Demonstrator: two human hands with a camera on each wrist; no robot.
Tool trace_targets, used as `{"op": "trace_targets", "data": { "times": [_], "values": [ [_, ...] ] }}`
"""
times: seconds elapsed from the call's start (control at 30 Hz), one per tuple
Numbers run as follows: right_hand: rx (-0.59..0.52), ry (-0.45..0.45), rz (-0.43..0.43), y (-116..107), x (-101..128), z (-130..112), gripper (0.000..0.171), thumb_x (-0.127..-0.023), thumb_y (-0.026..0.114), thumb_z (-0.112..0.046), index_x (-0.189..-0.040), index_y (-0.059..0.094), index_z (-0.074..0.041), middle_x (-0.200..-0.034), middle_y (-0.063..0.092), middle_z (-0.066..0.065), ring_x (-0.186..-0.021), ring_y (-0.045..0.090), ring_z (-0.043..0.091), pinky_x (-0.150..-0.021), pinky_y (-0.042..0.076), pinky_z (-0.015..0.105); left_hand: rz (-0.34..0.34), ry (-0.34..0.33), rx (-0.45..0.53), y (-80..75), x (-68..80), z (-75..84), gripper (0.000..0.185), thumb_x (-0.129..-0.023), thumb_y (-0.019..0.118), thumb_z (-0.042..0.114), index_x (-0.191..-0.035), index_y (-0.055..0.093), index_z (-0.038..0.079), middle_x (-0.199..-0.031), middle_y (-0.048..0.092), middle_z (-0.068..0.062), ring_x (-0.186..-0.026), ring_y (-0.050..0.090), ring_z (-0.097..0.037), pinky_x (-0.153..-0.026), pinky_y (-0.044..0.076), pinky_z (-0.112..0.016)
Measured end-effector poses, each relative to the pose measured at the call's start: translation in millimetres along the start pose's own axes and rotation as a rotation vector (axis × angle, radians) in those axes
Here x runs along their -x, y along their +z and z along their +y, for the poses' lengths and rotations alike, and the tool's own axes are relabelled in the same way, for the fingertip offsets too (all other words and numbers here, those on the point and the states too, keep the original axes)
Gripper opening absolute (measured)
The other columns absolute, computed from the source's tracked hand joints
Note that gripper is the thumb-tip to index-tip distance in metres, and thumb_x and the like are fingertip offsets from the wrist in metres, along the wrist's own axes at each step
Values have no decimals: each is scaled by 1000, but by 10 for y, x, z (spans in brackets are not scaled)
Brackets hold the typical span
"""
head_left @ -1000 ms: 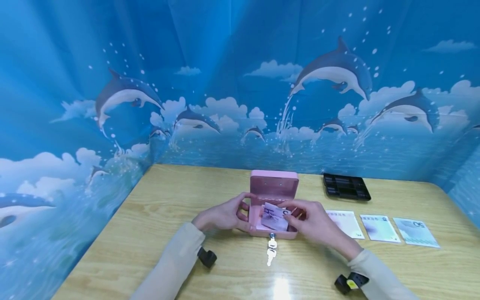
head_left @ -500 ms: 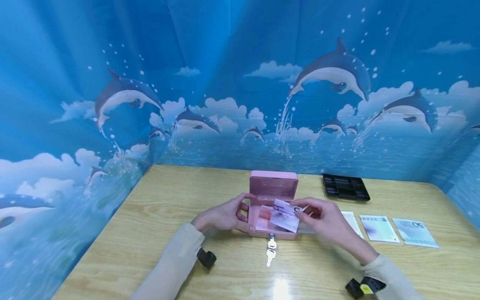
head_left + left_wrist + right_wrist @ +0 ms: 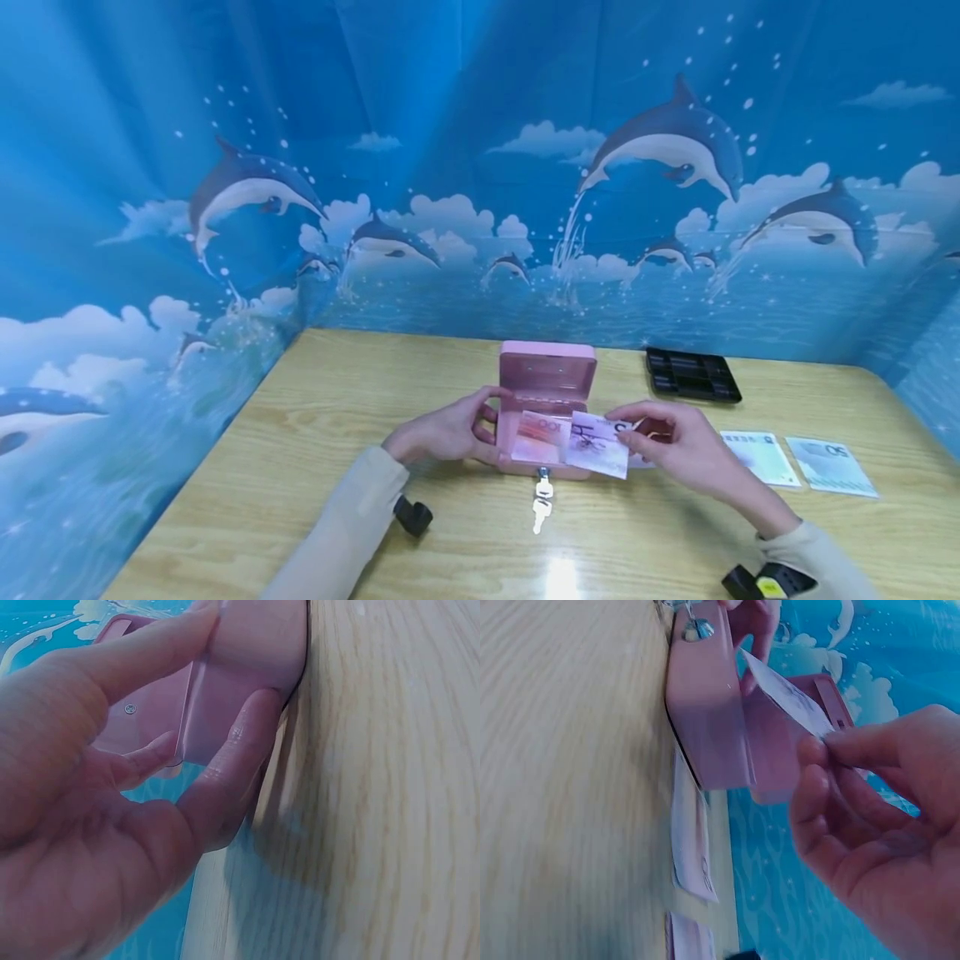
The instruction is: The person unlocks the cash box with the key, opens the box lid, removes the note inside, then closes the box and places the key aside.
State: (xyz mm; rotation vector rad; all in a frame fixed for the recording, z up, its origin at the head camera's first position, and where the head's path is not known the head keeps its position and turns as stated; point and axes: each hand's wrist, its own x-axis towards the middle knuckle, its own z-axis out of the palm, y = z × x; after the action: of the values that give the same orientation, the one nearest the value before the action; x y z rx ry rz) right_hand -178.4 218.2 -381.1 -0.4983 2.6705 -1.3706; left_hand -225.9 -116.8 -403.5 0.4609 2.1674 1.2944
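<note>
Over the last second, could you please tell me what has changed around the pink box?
The right hand, pinching a purple banknote, has carried it rightward out of the pink box to its right front edge, uncovering a red banknote inside and covering the nearest note on the table. The left hand stays gripping the box's left side; keys, black tray and remaining notes are unmoved.

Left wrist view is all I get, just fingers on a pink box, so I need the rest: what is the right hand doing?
Observer: The right hand pinches a purple banknote at the box's right edge.
Operator: Anything inside the box?
Observer: A reddish note lies in the pink box, whose lid stands open.
Operator: Any key?
Observer: Keys sit at the box's front lock, trailing onto the table.
</note>
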Motion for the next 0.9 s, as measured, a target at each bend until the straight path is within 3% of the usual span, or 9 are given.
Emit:
{"op": "trace_targets", "data": {
  "times": [0.2, 0.5, 0.9],
  "values": [
    [13, 28, -74, -110, 47, 62, 26, -95, 70, -15, -121, 73, -13, -113, 72, 12, -77, 65, 11, -57, 54, 27, -9, 10, -1, -3, 1, 1, 91, -83, 84, 9, -157, 32, 20, -133, 56, -15, -110, 65, -22, -99, 58, -41],
    [22, 9, -128, -164, 99, 157, 27, -96, 70, -17, -122, 73, -11, -116, 73, 11, -85, 66, 7, -67, 57, 25, -4, 4, -9, -5, -8, -13, 92, -82, 84, 10, -157, 32, 23, -134, 56, -14, -110, 65, -21, -99, 57, -42],
    [68, -38, -200, -201, 177, 313, 22, -93, 71, -12, -115, 75, -13, -100, 73, 2, -76, 61, 3, -63, 54, 24, 2, -1, -25, -6, -3, -16, 90, -83, 84, 11, -156, 32, 22, -134, 56, -13, -111, 65, -22, -99, 58, -42]
  ]
}}
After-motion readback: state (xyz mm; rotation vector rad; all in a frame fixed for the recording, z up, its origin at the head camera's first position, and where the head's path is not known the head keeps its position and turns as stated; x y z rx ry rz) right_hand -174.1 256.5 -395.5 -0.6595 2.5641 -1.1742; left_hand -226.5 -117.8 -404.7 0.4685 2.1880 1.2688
